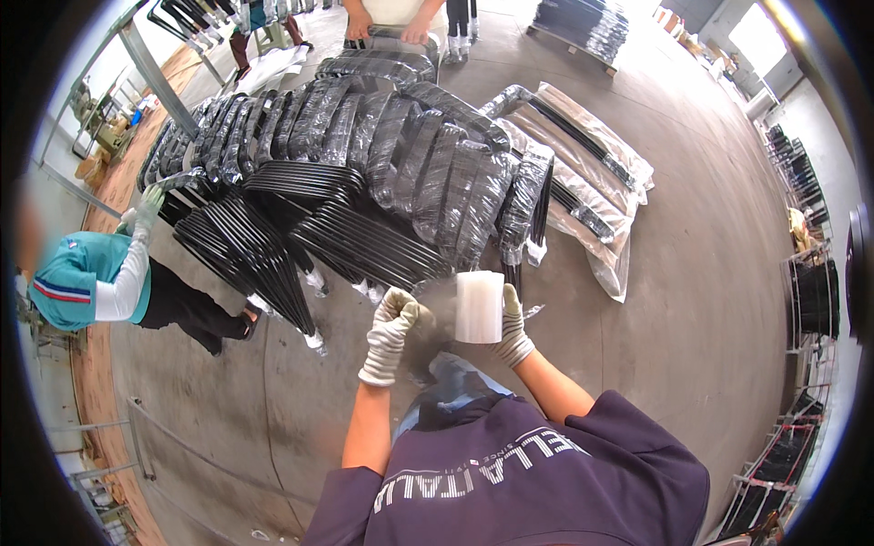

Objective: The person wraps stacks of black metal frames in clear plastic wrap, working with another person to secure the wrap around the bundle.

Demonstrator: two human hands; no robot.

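Observation:
In front of my body, my right hand (513,329), in a pale knit glove, is closed at the right side of a roll of clear stretch film (479,308). The roll stands nearly upright and hides part of the fingers. My left hand (393,333), gloved too, is a fist to the left of the roll; a hazy, see-through stretch of film spans the gap between them. Just beyond both hands lies a long row of black chair frames with padded parts wrapped in film (437,177). Their bare black tube legs (246,246) point toward me.
At left, a person in a teal shirt (91,273) touches the row's end with a gloved hand. Another person's hands (417,33) rest on a wrapped chair at the far end. Flat plastic-covered bundles (583,173) lie right of the row; a loaded pallet (583,32) stands behind.

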